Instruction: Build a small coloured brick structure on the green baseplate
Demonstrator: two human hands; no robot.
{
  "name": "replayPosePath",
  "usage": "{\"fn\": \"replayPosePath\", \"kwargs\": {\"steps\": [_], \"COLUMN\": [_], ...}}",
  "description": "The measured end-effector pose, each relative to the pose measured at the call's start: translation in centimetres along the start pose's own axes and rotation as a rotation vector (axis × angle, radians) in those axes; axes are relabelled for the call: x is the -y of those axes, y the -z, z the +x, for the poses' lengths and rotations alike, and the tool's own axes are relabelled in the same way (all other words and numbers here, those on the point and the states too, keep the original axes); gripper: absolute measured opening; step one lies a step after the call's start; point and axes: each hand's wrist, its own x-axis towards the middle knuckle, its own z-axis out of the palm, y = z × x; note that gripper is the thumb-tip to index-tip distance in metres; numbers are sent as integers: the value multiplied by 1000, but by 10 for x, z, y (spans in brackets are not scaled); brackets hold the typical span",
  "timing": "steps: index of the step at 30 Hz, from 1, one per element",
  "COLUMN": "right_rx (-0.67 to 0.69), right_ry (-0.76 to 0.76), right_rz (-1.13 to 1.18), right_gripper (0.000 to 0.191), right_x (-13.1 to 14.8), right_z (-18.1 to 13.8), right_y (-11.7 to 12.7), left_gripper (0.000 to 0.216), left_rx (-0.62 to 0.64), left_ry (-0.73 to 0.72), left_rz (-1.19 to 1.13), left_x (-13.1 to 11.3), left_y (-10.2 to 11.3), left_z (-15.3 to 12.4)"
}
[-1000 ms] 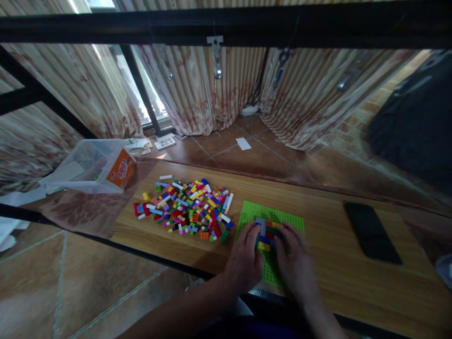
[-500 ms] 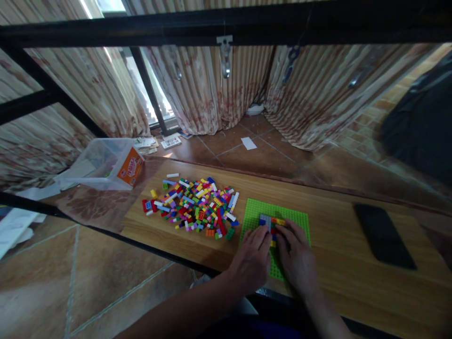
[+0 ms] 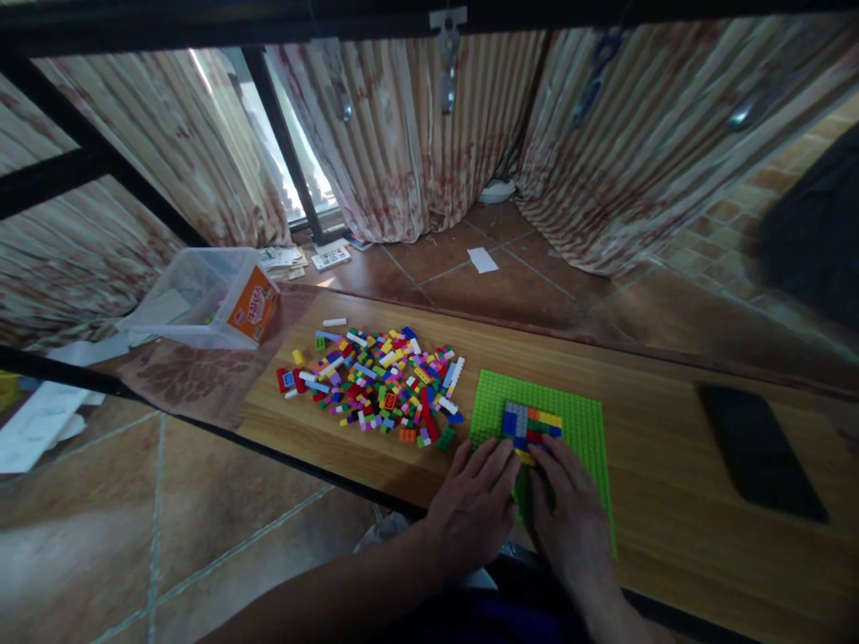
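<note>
A low patchwork of toy building bricks (image 3: 518, 419) in grey, blue, orange, red and yellow sits on a green studded baseplate (image 3: 581, 419). My left hand (image 3: 475, 505) lies at its near left corner, fingers apart, the index fingertip by a yellow brick (image 3: 525, 457). On the near right side, my right hand (image 3: 574, 505) reaches in with stretched fingers, its fingertips touching the bricks' edge. Neither hand shows anything gripped. The fingers hide the near part of the patchwork. Left of the baseplate spreads a pile of loose bricks (image 3: 382, 380) in many colours.
A clear plastic bin (image 3: 194, 331) with an orange label stands left of the wooden tabletop (image 3: 650, 465). A dark flat slab (image 3: 758, 452) lies at the right. Overhead runs a black bar (image 3: 376, 22) with hanging clips. Curtains (image 3: 429, 161) hang behind.
Both hands have drawn back toward me, uncovering more of the brick patchwork. My left fingers have spread. The whole view has shifted slightly.
</note>
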Motion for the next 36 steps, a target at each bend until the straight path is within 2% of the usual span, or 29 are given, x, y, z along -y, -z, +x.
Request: {"fn": "replayPosePath", "kwargs": {"steps": [6,10,14,17,23,30,36], "right_rx": [-19,-19,146,283,452,491,537], "right_ry": [15,85,199,199,117,89,52], "right_rz": [16,103,217,223,172,161,166], "right_gripper": [25,20,21,23,24,12,4], "right_x": [4,33,70,86,91,95,96], "right_z": [15,34,49,55,61,64,66], "right_y": [9,11,-7,-20,-24,-22,-22], "left_gripper": [45,39,35,30,29,38,34], "left_rx": [-59,-122,-190,-225,-272,-278,-267], "left_ry": [5,-42,-118,-141,-131,-106,-105], "left_rz": [-78,-110,-107,-77,-60,-30,17], "left_x": [1,4,7,8,9,8,8], "left_y": [3,1,-11,-20,-25,-24,-21], "left_z": [-3,-21,-37,-40,-39,-39,-40]}}
